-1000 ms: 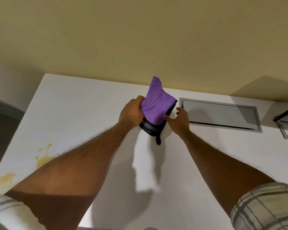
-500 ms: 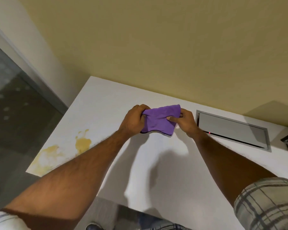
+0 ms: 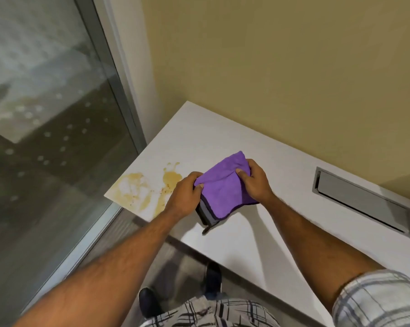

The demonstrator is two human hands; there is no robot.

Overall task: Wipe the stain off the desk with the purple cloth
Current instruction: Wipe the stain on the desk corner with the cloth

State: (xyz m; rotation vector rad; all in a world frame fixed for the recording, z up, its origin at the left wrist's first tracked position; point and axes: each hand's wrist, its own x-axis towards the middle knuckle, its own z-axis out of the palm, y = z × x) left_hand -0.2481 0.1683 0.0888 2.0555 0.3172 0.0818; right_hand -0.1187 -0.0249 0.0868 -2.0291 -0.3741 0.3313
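Note:
The purple cloth (image 3: 224, 187), with a grey and black underside, is held folded between both hands just above the white desk (image 3: 258, 244). My left hand (image 3: 184, 197) grips its left edge and my right hand (image 3: 254, 180) pinches its upper right edge. A yellow-brown stain (image 3: 142, 188) spreads over the desk's left front corner, just left of my left hand, with a splash mark (image 3: 172, 177) nearer the cloth.
A grey metal cable flap (image 3: 362, 201) is set into the desk at the right. A beige wall (image 3: 282, 67) runs behind the desk. A glass panel (image 3: 46, 114) with a metal frame stands to the left. My shoes (image 3: 213, 277) show below the desk edge.
Both hands have carried the cloth toward the desk's left corner and folded it flatter. The view has swung left, so the whole stain and the glass panel now show.

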